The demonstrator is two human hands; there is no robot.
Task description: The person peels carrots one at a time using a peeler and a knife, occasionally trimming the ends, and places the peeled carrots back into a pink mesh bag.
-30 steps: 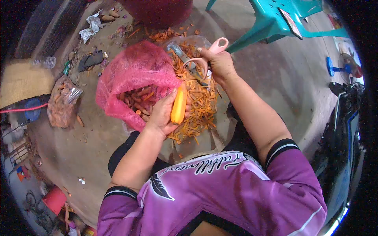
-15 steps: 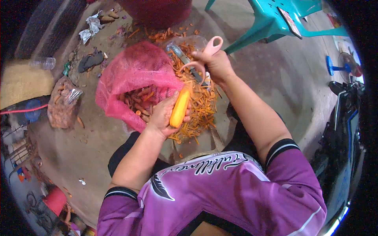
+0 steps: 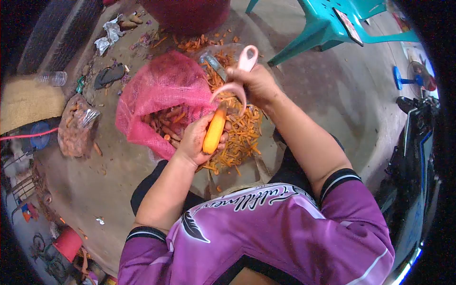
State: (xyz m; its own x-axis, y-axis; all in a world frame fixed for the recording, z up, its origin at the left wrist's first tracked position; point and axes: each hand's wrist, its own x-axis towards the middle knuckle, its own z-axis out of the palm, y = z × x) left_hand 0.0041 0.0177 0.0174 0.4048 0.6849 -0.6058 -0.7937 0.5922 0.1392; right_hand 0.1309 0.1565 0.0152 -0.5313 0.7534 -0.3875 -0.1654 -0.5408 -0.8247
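In my left hand (image 3: 194,138) lies a carrot (image 3: 215,133), its near length smooth bright yellow-orange and its far tip brownish. The fingers wrap round it from beneath. My right hand (image 3: 259,84) is closed on a pink Y-shaped peeler (image 3: 247,59), with the handle end pointing up and away and the curved head just beyond the carrot's tip. A small gap shows between peeler and carrot. Below both hands, orange peelings (image 3: 244,137) are heaped. Left of them a pink mesh sack (image 3: 164,76) gapes toward me, with several unpeeled carrots (image 3: 168,121) inside.
A teal plastic chair (image 3: 323,28) stands at the upper right, and a dark red tub (image 3: 187,14) at the top. On the left are a filled plastic bag (image 3: 76,130), a dark slipper (image 3: 109,76) and a clear bottle (image 3: 52,78). A motorbike (image 3: 413,137) lines the right side.
The peeler has shifted slightly left and toward me, nearer the carrot's far end. The carrot has turned a little in my left hand, and its brownish tip now shows.
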